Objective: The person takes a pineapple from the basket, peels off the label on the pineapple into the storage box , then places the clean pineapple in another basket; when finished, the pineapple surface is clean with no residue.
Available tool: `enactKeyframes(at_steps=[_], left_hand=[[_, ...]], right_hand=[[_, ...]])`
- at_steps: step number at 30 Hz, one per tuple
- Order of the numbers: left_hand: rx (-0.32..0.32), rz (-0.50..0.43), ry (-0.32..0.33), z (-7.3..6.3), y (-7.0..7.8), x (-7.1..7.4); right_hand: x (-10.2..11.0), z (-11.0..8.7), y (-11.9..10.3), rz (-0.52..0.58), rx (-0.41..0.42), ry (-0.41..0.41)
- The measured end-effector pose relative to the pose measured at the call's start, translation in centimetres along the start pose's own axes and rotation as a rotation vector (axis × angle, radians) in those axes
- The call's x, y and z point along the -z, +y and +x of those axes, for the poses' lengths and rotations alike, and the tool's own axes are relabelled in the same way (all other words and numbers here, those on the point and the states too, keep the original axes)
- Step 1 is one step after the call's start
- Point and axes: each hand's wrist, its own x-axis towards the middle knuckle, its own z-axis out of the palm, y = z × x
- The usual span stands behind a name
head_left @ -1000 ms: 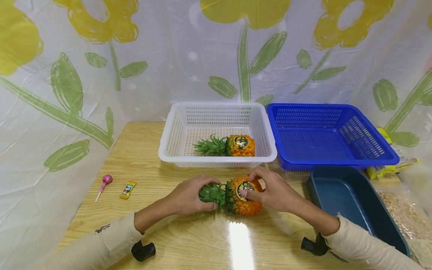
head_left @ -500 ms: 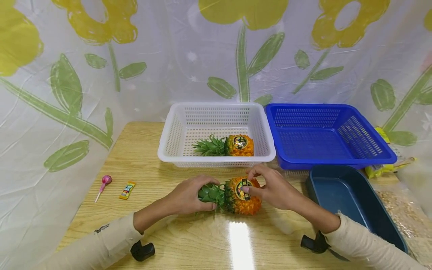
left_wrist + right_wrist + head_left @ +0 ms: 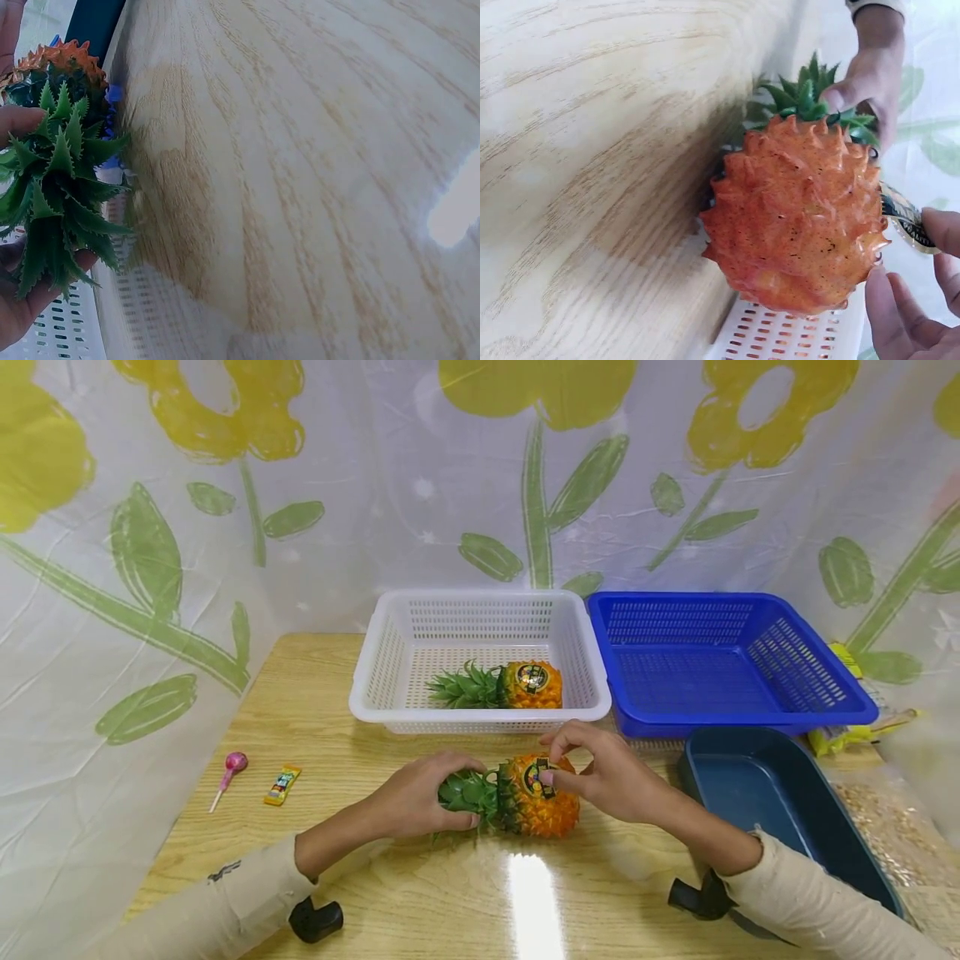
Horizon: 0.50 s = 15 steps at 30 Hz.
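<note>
A small orange pineapple with a spiky green crown lies crosswise on the wooden table. My left hand grips its crown, thumb on the near side and fingers on the far side. At the fruit end is my right hand, its thumb on the round black-and-gold label and its fingertips on the far upper side. In the right wrist view the label stands out from the fruit at the thumb. Behind, a second pineapple lies in the white basket.
A blue basket stands beside the white one. At the right is a dark teal tray, with yellow packets and a bag of pale bits beyond. A lollipop and a wrapped candy lie at the left.
My right hand has shifted slightly upward, its thumb moving a little across the label. The left hand keeps its grip on the crown, and the pineapple stays in place.
</note>
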Motion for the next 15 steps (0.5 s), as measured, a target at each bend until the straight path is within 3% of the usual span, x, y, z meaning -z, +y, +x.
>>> enactKeyframes(at_steps=[10, 15], left_hand=[[-0.012, -0.003, -0.004, 0.0, -0.1, 0.0], [-0.01, -0.007, -0.007, -0.1, -0.1, 0.0]], right_hand=[[0.8, -0.3, -0.1, 0.082, 0.02, -0.024], [1.4, -0.4, -0.2, 0.119, -0.041, -0.035]])
